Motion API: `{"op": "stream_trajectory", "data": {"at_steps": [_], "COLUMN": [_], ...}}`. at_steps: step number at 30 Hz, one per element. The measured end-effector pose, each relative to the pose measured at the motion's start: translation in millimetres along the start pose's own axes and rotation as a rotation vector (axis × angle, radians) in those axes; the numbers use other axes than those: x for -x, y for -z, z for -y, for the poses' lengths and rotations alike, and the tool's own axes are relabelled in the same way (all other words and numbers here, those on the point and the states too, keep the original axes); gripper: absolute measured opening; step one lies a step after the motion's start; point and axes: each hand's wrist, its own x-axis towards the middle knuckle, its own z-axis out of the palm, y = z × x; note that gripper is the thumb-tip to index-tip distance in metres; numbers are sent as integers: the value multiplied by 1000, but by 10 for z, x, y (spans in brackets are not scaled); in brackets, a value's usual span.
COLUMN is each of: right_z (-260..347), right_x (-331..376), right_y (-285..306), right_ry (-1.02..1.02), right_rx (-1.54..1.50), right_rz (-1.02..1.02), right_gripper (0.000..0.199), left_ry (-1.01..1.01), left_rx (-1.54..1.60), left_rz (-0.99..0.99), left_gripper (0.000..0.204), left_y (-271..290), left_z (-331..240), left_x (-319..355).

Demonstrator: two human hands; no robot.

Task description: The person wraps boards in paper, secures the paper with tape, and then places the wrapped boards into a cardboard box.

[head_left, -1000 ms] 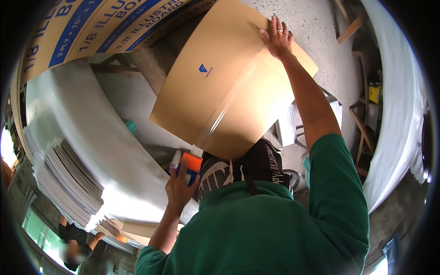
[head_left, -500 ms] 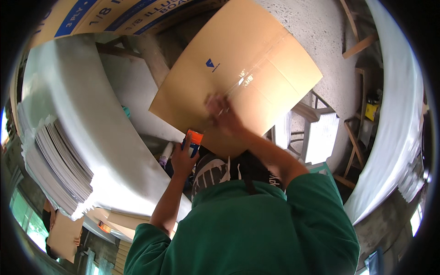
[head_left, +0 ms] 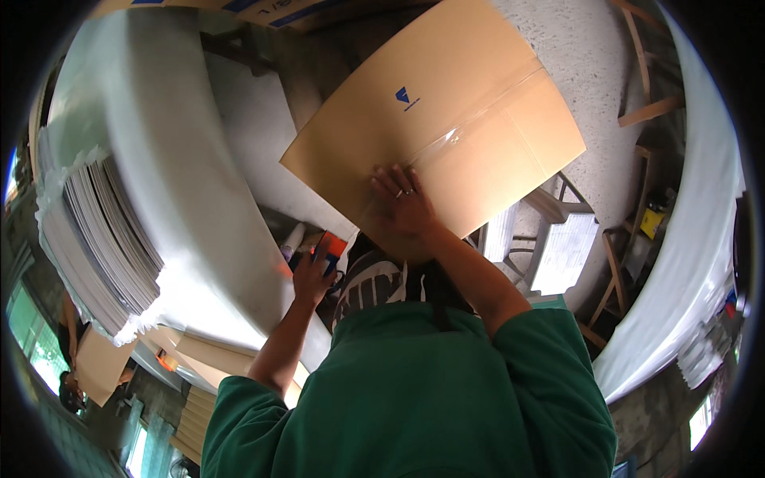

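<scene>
A large brown cardboard box (head_left: 470,88) lies tilted before me, with a blue mark on its face. Shiny clear tape (head_left: 453,137) runs along its middle seam. My right hand (head_left: 406,201) rests on the near part of the cardboard, fingers spread, with a ring on one finger. Low at the box's near left side, my left hand (head_left: 311,277) is closed around an orange and blue tape dispenser (head_left: 337,245). The fingers and shade partly hide the dispenser, and it is apart from the cardboard.
On the left, a long pale wrapped surface (head_left: 155,95) holds a stack of grey boards (head_left: 111,231). A white-topped stool (head_left: 564,253) stands right of the box, near wooden frames (head_left: 649,111). Another person holds a cardboard sheet (head_left: 102,366) at the lower left.
My right hand, blurred before, now lies spread on the cardboard. My left hand has lowered a little with the tape dispenser. The box sits farther right in view.
</scene>
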Motion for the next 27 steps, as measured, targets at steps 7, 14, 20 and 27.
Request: {"op": "stream_trajectory", "data": {"at_steps": [7,14,20,27], "right_z": [-6,224,-859,-3040], "right_x": [-2,-69,-615,-868], "right_y": [-76,-50,459,2176], "right_ry": [35,-95,-211,-883], "right_rx": [69,115,125,-248], "right_rz": [-1,46,-348,-276], "right_gripper": [82,86,76,66], "left_ry": [-50,522,768,621], "left_rx": [-421,-79,229,754], "left_rz": [120,98,38,-149], "left_gripper": [47,45,84,80], "left_y": [-437,-928,-767,-1232], "left_z": [4,-206,-392,-161], "left_x": [-651,-969,-1275,-1418]}}
